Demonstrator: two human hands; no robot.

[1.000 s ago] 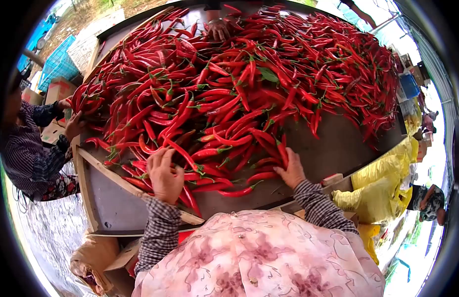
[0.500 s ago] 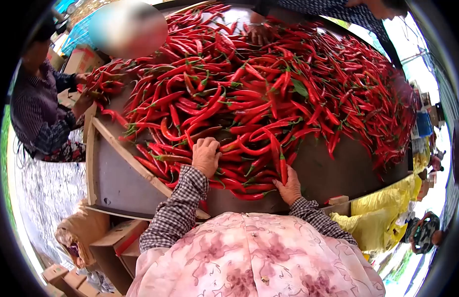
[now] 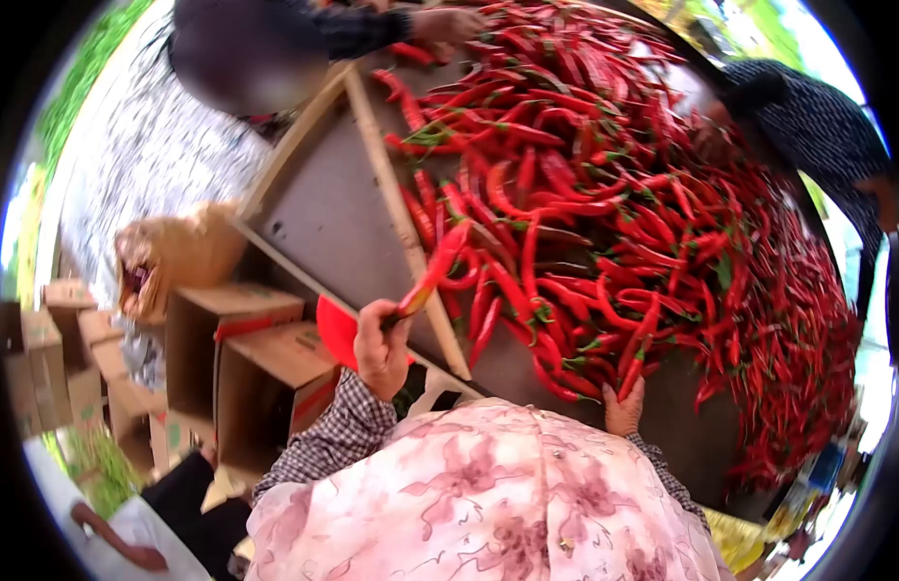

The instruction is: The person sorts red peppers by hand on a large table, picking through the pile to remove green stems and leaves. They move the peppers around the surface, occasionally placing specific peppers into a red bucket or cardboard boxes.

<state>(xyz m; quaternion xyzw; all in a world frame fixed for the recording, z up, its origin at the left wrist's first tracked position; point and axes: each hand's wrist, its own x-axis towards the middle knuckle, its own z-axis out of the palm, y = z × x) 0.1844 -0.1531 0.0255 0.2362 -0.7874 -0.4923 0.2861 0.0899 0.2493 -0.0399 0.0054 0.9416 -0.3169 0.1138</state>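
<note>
My left hand is raised near the wooden strip at the table's left part, its fingers closed round the stem end of a red chili pepper that points up and to the right. A red rounded object shows just left of that hand. My right hand is at the near edge of the pile, holding red chili peppers between thumb and fingers. Beyond both hands, a large heap of red peppers with green stems covers much of the dark table.
A wooden strip crosses the table's left part. Open cardboard boxes and a brown sack stand at the lower left. One person reaches in at the top left, another leans in at the right. Yellow sheeting lies lower right.
The view has turned to the left. My left hand has left the pile and is now lifted with a pepper. My right hand still holds peppers at the pile's near edge.
</note>
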